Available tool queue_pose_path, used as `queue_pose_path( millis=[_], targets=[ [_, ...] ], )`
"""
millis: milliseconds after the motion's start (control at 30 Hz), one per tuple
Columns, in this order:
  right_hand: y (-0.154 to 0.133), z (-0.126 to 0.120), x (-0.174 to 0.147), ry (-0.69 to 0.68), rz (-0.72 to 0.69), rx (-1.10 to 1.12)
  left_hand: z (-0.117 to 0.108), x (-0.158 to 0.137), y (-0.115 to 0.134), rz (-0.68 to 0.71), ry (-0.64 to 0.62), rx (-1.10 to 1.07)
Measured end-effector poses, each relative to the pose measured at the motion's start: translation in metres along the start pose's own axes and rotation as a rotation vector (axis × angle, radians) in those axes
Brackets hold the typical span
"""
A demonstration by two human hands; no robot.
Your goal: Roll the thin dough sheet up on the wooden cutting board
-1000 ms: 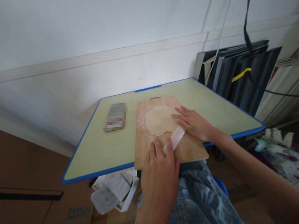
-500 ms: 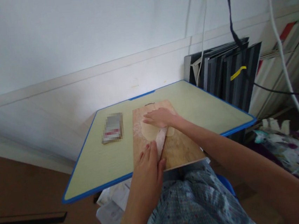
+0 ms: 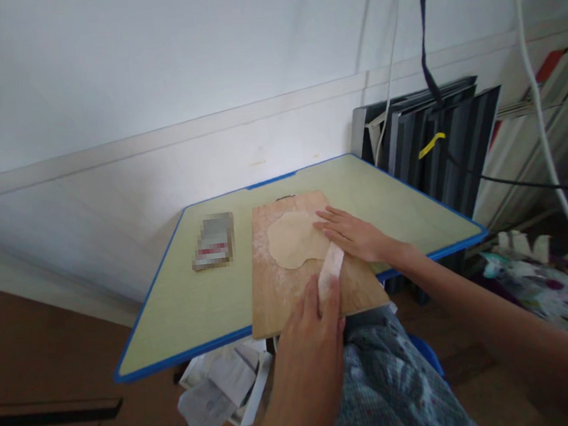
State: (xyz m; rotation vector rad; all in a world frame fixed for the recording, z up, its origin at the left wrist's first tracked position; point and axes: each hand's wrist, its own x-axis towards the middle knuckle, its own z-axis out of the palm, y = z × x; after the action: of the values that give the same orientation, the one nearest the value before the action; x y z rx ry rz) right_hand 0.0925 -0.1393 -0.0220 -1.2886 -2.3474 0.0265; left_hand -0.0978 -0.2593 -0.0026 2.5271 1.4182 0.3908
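A flat, uneven sheet of dough (image 3: 293, 240) lies on a wooden board (image 3: 267, 306) dusted with flour. Beside its right edge is a floury white rolling pin (image 3: 330, 270), slanting across the board. My left hand (image 3: 311, 331) holds the pin's near end, which its fingers partly hide. At the far end of the pin rests my right hand (image 3: 356, 234), its fingers stretched out flat and slightly apart. Those fingertips reach the dough's right edge, and the palm covers the pin's far tip.
The board sits on a pale table (image 3: 213, 307) with a blue rim, against a white wall. A pixelated grey packet (image 3: 214, 241) lies left of the board. Dark panels (image 3: 437, 138) lean behind the table; cables (image 3: 535, 81) hang at right. A white box (image 3: 255, 390) stands below.
My right hand has drawn back and right from over the dough, uncovering it. The rolling pin and my left hand have shifted right, off the sheet's middle.
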Motion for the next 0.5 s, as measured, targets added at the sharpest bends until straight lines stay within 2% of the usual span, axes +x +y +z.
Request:
queue_pose_path(
  millis=[233,367,500],
  targets=[
    [-0.003,0.006,-0.004,0.102,0.000,0.040,0.002,-0.001,-0.005,-0.024,-0.012,-0.030],
    [-0.001,0.008,-0.008,0.185,0.046,0.053,0.001,0.000,-0.021,0.060,0.016,0.002],
    [0.002,0.005,0.017,0.087,0.137,-0.039,-0.013,0.020,-0.039,0.134,0.058,0.076]
  ],
)
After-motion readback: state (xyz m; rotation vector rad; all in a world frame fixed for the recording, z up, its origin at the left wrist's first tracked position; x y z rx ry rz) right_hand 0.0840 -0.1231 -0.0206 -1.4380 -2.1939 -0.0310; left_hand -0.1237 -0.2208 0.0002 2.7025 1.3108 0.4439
